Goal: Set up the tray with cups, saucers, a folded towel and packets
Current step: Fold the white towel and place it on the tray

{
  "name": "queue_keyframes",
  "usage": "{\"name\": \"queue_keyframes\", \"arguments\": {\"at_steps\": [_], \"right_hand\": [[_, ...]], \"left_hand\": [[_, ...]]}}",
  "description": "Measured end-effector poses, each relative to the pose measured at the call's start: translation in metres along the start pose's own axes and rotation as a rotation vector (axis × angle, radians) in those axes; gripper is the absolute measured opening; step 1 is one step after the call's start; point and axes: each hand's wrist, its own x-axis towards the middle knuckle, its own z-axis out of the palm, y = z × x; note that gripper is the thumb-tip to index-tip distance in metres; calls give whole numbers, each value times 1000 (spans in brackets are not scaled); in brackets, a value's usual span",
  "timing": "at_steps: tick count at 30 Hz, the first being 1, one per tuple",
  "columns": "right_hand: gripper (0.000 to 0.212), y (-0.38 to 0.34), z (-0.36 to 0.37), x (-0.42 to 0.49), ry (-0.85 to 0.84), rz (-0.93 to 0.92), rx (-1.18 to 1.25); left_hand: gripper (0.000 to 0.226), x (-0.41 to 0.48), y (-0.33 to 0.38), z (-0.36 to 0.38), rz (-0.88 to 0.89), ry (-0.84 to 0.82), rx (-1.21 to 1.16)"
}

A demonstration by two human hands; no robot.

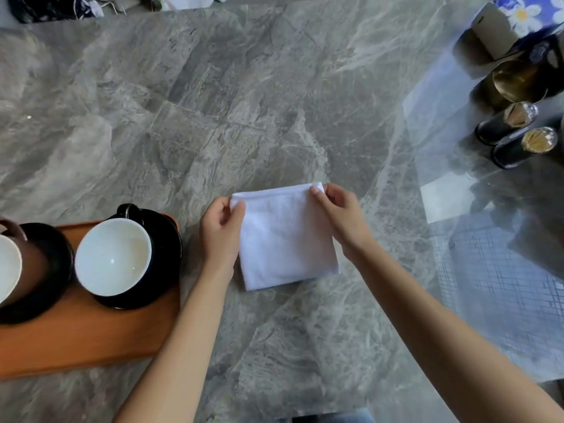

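Folding the white towel (287, 239) is the step you are working on: it is lying flat on the marble table (244, 102) as a neat square, just beside the right end of the wooden tray (76, 340), touching nothing but your hands. You are pinching its 2 far corners. Your left hand (221, 230) is gripping the far-left corner between thumb and curled fingers, and your right hand (341, 215) is nipping the far-right corner the same way, so both hands are nearly closed on cloth. Both forearms are reaching forward from the near edge, wrists low, knuckles up, the left forearm passing close by the tray's right end.

On the tray, 2 cups are already sitting on dark saucers: the black cup (113, 257) nearer the towel, the brown cup (9, 270) beyond it at the picture's left edge. I am seeing no packets.

Judging from this, you are either making 1 more fold toward yourself or lifting the square over to the tray's bare near strip; keep both corners level so the layers are not slipping apart.
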Motion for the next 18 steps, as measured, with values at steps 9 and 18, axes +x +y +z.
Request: {"name": "queue_keyframes", "arguments": {"at_steps": [9, 18], "right_hand": [[35, 5, 3, -17, 245, -400, -512], [70, 33, 35, -32, -136, -374, -955]], "left_hand": [[33, -13, -10, 12, 477, 203, 389], [65, -38, -43, 32, 398, -37, 963]]}}
